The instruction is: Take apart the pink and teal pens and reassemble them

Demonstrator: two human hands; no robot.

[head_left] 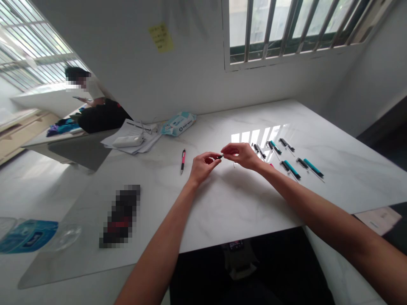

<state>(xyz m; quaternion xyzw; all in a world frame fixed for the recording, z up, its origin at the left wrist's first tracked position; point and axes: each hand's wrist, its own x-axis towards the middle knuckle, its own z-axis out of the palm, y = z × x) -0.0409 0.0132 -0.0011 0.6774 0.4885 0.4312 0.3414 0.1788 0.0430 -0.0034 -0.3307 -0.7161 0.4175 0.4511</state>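
My left hand (201, 167) is closed in a pinch on a small black pen part (219, 157) above the white table. At the other end of this part, my right hand (242, 155) has its fingertips pressed together; a pale tip shows between the two hands. Beside my left hand lies a whole red and black pen (183, 162). To the right of my right hand are several pens in pieces, among them a teal barrel (313, 167), another teal barrel (292, 169) and a black piece (287, 144). Something red is partly hidden behind my right wrist.
The marbled table (222, 212) carries a wipes packet (179, 123) and papers (149, 146) under a white device (129, 140) at the back left. A blurred dark object (121, 218) and a plastic bottle (34, 235) are at the left. A person (95, 95) sits beyond.
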